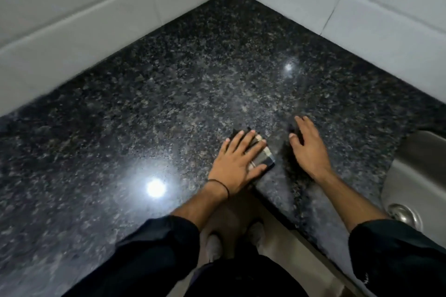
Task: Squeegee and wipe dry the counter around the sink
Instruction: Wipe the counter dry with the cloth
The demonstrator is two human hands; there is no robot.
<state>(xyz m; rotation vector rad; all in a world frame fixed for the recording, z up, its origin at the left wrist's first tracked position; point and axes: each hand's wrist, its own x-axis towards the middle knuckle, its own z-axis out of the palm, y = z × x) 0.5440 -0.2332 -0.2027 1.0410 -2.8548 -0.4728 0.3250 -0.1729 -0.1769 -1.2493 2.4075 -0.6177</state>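
A black speckled granite counter (169, 94) fills the corner, glossy with light glare. My left hand (237, 161) lies flat with spread fingers on a small folded checked cloth (265, 155), pressing it onto the counter near the inner front edge. My right hand (309, 147) hovers or rests just right of it, fingers loosely apart, holding nothing. The steel sink (415, 185) sits at the right, with its round drain (403, 214) showing. No squeegee is in view.
White tiled walls (72, 21) meet at the far corner and bound the counter on two sides. The counter's front edge (277, 205) runs between my arms, with the floor and my shoes (214, 246) below.
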